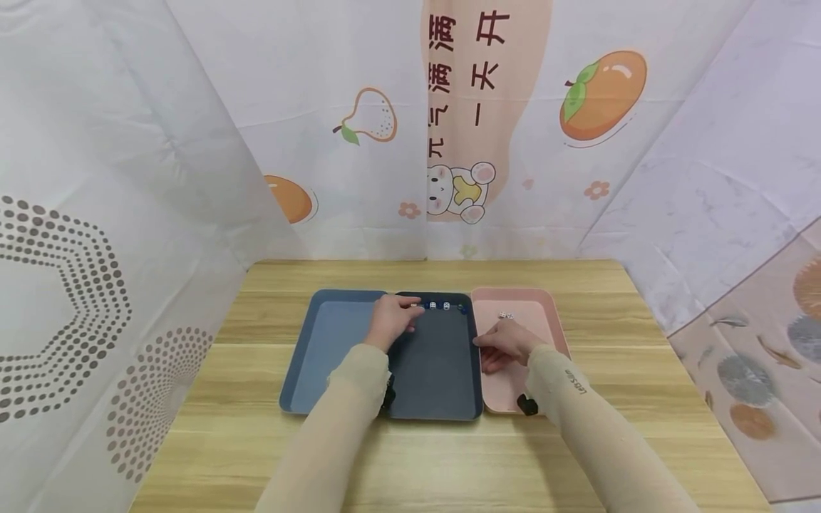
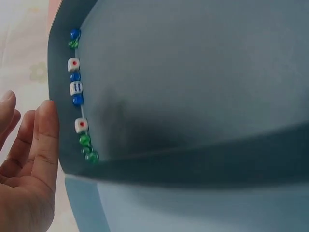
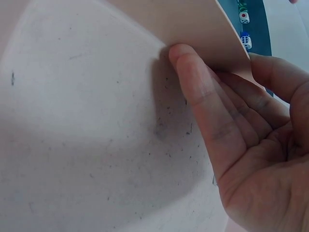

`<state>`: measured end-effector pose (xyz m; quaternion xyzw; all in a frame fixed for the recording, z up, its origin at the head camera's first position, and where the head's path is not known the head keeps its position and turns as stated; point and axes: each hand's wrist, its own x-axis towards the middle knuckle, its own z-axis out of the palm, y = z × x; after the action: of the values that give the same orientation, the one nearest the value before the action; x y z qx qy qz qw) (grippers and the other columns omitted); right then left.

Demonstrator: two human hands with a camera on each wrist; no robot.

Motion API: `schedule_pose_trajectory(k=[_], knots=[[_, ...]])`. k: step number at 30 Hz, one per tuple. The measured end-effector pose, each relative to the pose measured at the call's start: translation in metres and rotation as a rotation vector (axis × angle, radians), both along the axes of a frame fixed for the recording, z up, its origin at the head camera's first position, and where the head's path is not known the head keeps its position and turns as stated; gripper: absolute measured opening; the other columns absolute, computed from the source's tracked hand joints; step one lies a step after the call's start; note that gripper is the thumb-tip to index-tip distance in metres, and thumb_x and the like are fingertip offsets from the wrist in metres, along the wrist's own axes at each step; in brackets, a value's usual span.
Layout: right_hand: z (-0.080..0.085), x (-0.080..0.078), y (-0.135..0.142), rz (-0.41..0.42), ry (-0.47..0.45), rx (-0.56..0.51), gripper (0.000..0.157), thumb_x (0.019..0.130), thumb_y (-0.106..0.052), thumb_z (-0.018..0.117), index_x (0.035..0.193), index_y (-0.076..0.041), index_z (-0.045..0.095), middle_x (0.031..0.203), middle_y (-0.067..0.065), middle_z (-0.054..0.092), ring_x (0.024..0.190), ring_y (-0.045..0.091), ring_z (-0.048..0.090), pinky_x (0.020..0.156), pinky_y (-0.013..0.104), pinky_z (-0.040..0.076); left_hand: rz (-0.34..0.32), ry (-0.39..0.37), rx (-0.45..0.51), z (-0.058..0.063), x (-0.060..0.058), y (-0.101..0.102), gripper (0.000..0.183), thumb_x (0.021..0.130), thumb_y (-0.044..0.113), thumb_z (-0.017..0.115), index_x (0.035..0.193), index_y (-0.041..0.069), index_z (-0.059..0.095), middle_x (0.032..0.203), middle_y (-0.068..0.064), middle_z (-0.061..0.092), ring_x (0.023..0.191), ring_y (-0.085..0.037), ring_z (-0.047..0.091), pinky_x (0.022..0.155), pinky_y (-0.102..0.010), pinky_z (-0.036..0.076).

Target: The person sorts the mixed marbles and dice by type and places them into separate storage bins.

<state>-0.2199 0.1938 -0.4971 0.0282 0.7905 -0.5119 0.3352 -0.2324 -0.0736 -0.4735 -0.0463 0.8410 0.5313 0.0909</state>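
Sleeves (image 1: 321, 434) run up from the lower edge of my head view over a wood-grain table (image 1: 462, 470). Three trays stand side by side across the middle: blue tray (image 1: 340, 335) on the left, dark tray (image 1: 436, 363) at the centre, pink tray (image 1: 539, 317) on the right.

Right of centre I have the right hand (image 1: 507, 342) at the pink tray's left wall. My right wrist view shows its fingers against the inside of that wall, upper centre, and the thumb over the rim at upper right, so I read a pinch on the tray's side.

A little higher in the frame, the left hand (image 1: 393, 319) is over the far end of the seam between blue and dark trays, fingers loosely extended; I see nothing in its grasp. Down the left of my left wrist view, near its fingertips, dice (image 2: 76, 88), blue beads (image 2: 77, 99) and green beads (image 2: 85, 140) lie in a line along the dark tray's far wall. Two white dice (image 1: 502, 314) lie in the pink tray, just beyond the right hand.

Behind the table, a printed curtain (image 1: 372, 57) fills the top of the head view, with an orange (image 1: 603, 94) at upper right.
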Motion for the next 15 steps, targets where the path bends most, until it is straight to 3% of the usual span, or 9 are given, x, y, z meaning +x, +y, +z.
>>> schedule_pose_trajectory(k=[15], knots=[[-0.001, 0.001, -0.001, -0.015, 0.008, 0.018, 0.035, 0.101, -0.02, 0.065, 0.092, 0.012, 0.073, 0.075, 0.021, 0.073, 0.062, 0.023, 0.074, 0.062, 0.037, 0.063, -0.02, -0.014, 0.042, -0.02, -0.008, 0.04, 0.032, 0.094, 0.015, 0.076, 0.125, 0.009, 0.075, 0.096, -0.013, 0.077, 0.062, -0.018, 0.066, 0.07, -0.043, 0.062]])
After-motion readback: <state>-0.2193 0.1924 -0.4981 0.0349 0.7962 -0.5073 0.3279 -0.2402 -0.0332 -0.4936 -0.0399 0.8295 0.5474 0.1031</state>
